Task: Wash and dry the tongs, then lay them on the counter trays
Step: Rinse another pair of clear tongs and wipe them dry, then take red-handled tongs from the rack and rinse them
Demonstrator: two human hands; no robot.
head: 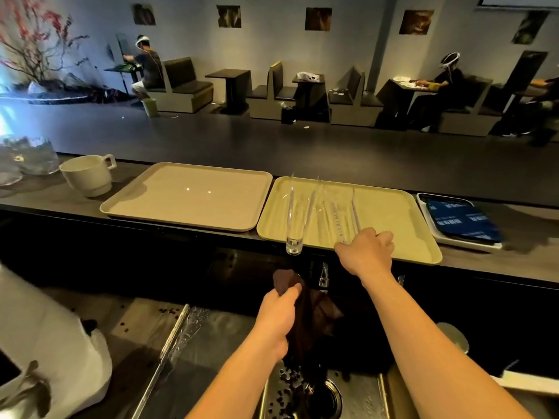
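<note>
Two clear plastic tongs lie on the yellow-green tray [393,216] on the raised counter. The left tongs [298,213] hang their hinge end over the tray's near rim. My right hand [367,252] rests at the tray's near edge with its fingers closed on the hinge end of the right tongs [341,213]. Lower down, over the sink [367,397], my left hand [279,313] grips a dark brown cloth [311,322]. Another clear tongs [178,337] lies on the steel worktop to the left of the sink.
A beige tray [187,198] sits left of the yellow-green one, with a white cup [87,175] and clear glassware [27,158] further left. A white tray with dark blue packets [462,222] is at the right. Dark beans lie scattered in the sink, behind which stands a tap [323,273].
</note>
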